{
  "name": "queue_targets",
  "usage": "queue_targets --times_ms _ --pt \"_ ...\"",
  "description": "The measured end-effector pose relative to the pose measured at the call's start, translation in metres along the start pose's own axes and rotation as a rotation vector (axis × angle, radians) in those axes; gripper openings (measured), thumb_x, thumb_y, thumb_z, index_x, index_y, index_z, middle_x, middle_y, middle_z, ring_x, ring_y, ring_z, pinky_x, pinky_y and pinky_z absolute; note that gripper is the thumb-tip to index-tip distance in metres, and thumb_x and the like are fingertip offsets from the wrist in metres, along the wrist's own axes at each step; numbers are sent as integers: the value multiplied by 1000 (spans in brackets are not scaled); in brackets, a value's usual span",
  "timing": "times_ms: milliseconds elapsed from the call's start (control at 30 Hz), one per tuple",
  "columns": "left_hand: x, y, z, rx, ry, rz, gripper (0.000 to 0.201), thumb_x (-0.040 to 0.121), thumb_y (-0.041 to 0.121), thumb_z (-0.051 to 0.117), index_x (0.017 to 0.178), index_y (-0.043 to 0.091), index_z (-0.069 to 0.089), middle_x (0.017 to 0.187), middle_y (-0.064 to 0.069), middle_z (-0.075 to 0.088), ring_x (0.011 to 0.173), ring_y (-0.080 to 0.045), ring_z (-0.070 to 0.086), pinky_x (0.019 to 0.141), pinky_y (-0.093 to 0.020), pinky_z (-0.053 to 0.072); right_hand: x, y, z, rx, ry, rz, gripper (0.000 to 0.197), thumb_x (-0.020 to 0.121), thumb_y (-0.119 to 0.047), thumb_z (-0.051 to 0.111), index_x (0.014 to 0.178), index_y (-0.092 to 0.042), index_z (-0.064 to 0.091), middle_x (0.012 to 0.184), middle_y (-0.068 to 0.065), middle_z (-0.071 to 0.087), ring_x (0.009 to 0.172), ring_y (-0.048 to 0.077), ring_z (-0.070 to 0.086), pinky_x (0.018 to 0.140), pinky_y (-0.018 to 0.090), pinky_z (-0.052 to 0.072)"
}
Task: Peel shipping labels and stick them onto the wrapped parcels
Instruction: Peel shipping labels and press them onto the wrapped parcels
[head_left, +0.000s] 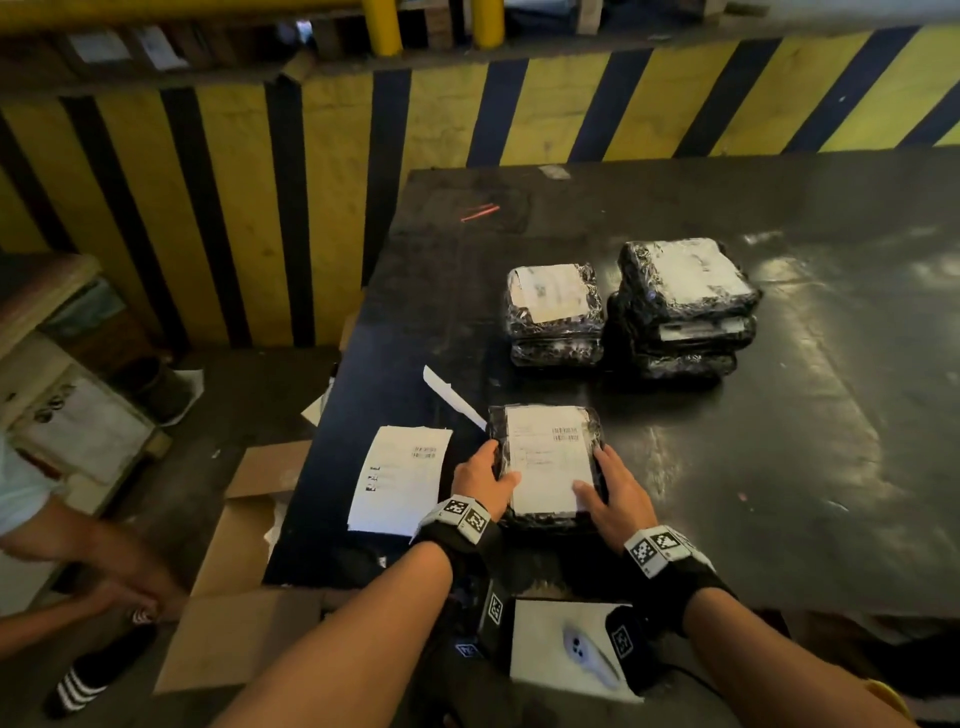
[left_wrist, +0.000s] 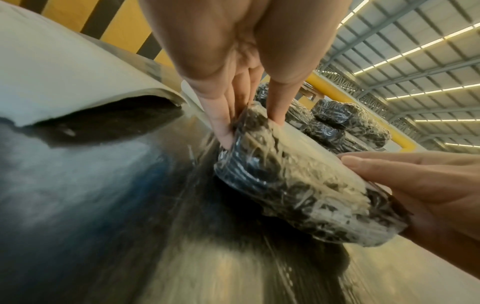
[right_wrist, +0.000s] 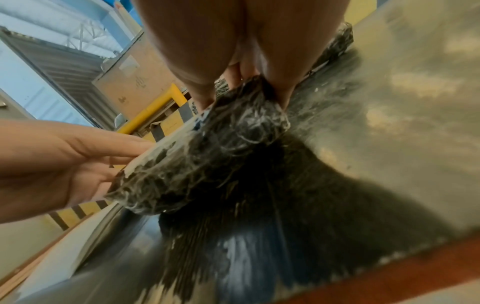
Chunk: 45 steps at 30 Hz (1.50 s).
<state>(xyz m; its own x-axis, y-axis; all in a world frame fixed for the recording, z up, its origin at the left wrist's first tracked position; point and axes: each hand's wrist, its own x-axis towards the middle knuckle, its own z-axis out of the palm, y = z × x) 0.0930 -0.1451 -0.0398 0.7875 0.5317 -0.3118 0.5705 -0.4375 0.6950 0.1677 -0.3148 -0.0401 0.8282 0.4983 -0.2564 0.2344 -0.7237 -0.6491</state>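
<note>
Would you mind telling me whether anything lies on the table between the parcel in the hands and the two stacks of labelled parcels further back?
Nothing visible does. The parcel, held by the left hand and right hand, faces bare table up to both stacks. The white strip lies off to its left.

The dark, glossy table (head_left: 779, 467) carries one wrapped parcel (head_left: 545, 462) near its front edge. A label sheet (head_left: 400, 478) lies at the front left corner. Two parcel stacks (head_left: 628, 306) stand toward the centre. Red strips (head_left: 480, 212) lie near the rear left corner.
</note>
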Motion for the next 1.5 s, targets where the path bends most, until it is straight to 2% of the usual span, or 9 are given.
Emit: queue_targets --times_ms 167,333,600,767,867,1133,1300,1400,1500 --pt "1 11 -19 217 -126 51 42 87 24 60 126 10 51 128 -13 59 116 -32 55 100 -36 45 7 -8 -9 -132 -40 19 60 89 -33 54 141 -15 32 152 4 29 137 21 34 114 36 29" --pt "4 10 -74 329 -77 174 44 88 27 60 127 11 50 126 -13 60 118 -31 55 100 -38 45 13 -67 -13 -310 50 -192 63 94 -37 47 146 -12 23 158 4 14 144 20 21 115 27 18" --pt "5 -66 -148 580 -56 171 58 94 30 51 145 14 28 153 -4 31 138 -23 34 113 -36 32 25 -149 65 -424 -98 -364 64 91 -35 52 146 -16 25 158 2 14 144 18 19 116 31 20" --pt "3 -99 -153 572 -170 198 54 94 27 50 143 13 32 153 -4 30 137 -25 36 112 -37 33 27 -156 104 -413 -190 -270 52 90 -27 51 138 -13 35 151 9 29 137 25 33 113 33 30" --pt "3 -111 -148 565 -201 196 53 94 27 49 142 12 33 154 -3 27 136 -25 36 111 -38 34 26 -157 115 -333 -164 -133 47 90 -28 53 133 -13 40 138 10 44 123 26 49 103 33 40" --pt "0 -121 -141 552 -217 200 49 95 27 48 138 8 37 152 -4 28 132 -28 41 108 -40 37 39 -154 123 -67 -40 165 41 84 -22 64 120 -8 51 116 12 63 109 28 58 93 31 44" --pt "1 -123 -142 555 -216 212 49 96 28 46 139 9 36 152 -3 28 131 -26 42 108 -38 37 44 -154 115 -52 -26 174 37 85 -22 64 119 -10 57 112 8 67 105 23 60 89 26 45" --pt "1 -124 -142 572 -222 215 49 96 30 44 140 11 35 152 -3 28 131 -26 43 108 -39 38 44 -154 110 -105 -27 137 34 88 -21 58 121 -14 57 117 9 66 109 28 60 92 30 45" --pt "2 -125 -141 598 -227 225 48 96 31 44 138 11 36 151 -3 29 130 -27 43 107 -40 39 40 -156 105 -163 35 107 31 90 -22 52 119 -12 51 111 16 65 101 34 61 84 34 48"
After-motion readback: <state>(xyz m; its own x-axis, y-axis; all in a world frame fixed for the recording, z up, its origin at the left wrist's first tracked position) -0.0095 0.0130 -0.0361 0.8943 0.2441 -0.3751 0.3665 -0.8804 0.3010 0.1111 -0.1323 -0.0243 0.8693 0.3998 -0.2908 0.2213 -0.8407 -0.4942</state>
